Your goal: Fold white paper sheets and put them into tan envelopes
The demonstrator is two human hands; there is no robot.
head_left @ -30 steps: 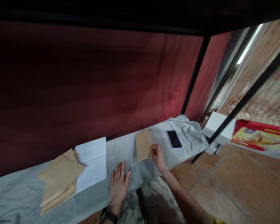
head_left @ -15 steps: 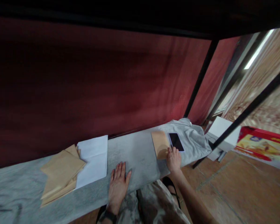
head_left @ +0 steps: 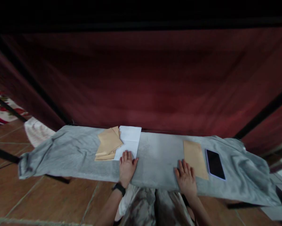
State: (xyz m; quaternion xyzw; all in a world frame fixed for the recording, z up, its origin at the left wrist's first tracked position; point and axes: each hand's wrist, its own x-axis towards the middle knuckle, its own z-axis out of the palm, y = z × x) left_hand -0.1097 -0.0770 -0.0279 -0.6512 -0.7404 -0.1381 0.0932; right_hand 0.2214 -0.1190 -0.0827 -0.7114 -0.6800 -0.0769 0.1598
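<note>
My left hand [head_left: 127,167] lies flat, fingers stretched, its fingertips over the lower edge of a white sheet of paper [head_left: 131,138] with a crease across it. Brown paper envelopes [head_left: 109,140] overlap in a loose pile on the sheet's left side. On the right, my right hand [head_left: 186,179] rests open on the grey cloth [head_left: 159,160], beside the lower left edge of a single brown envelope [head_left: 194,157]. A phone [head_left: 215,164] with a dark screen and pale purple edge lies just right of that envelope. Neither hand holds anything.
The grey cloth covers a long, narrow surface on dark legs. Behind it hangs a dark red curtain [head_left: 150,88], framed by black posts [head_left: 265,110]. A dark beam [head_left: 141,26] runs overhead. Striped fabric [head_left: 38,130] sits at the far left above the tiled floor [head_left: 67,201].
The view has swung left. My right hand has come away from the envelope's lower right corner to its left side and opened. My left hand now reaches the white sheet's edge.
</note>
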